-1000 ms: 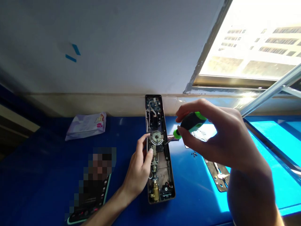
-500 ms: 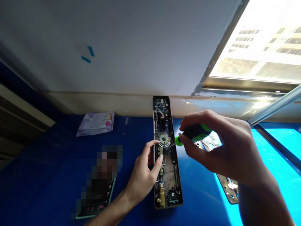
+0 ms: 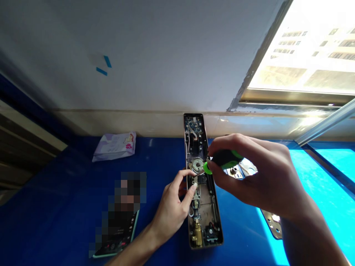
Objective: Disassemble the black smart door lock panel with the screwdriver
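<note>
A long, narrow black housing (image 3: 205, 199) stands open on the blue table, showing a circuit board, white wires, a round metal disc (image 3: 198, 166) and a brass cylinder (image 3: 197, 234). My right hand (image 3: 255, 173) grips a green and black screwdriver (image 3: 226, 159), its shaft slanting down left to the parts just below the disc. My left hand (image 3: 176, 201) reaches in from the left side, thumb and forefinger on the small metal parts near the screwdriver's tip. Whether those fingers pinch a piece is too small to tell.
At the left lie a phone (image 3: 122, 231), partly pixelated, and a white-purple packet (image 3: 115, 146). A metal plate with parts (image 3: 273, 223) lies partly behind my right hand. Wall and window (image 3: 310, 66) rise behind the blue table (image 3: 69, 199).
The housing has shifted slightly right with my left hand. My right hand and the screwdriver have moved a little left, bringing the handle closer to the disc.
</note>
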Demonstrator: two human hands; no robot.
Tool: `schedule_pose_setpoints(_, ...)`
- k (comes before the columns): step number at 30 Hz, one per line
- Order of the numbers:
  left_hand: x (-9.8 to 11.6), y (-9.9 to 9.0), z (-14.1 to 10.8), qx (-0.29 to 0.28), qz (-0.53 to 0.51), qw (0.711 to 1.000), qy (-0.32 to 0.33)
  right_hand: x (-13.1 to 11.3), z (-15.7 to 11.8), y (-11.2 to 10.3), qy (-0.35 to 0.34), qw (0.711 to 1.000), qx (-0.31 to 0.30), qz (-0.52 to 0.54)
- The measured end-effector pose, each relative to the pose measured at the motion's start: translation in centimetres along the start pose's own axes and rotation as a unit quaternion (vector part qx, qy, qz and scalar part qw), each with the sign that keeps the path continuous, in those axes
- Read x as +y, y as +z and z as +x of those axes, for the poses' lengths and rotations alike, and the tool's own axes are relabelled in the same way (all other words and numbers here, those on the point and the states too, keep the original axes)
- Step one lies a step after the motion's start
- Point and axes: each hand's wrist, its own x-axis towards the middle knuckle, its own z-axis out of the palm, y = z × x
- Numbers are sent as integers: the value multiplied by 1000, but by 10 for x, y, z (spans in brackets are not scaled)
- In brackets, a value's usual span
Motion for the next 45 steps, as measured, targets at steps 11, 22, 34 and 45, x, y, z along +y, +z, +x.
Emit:
schedule_pose_setpoints(11, -3, 1, 0, 10, 3, 1000, 10, -2, -2, 2, -10, 1000, 2, -27)
schedule_pose_setpoints(22, -5, 4, 2, 21, -39, 999, 12, -13, 6, 13, 33, 999, 9, -32)
schedule_pose_setpoints(34, -7, 3, 3, 24, -46, 999, 16, -13, 6, 11, 37, 999, 21, -30)
schedule_pose_setpoints(45, -3, 3, 5, 24, -56, 998, 17, -12, 6, -2, 36, 999, -27, 25)
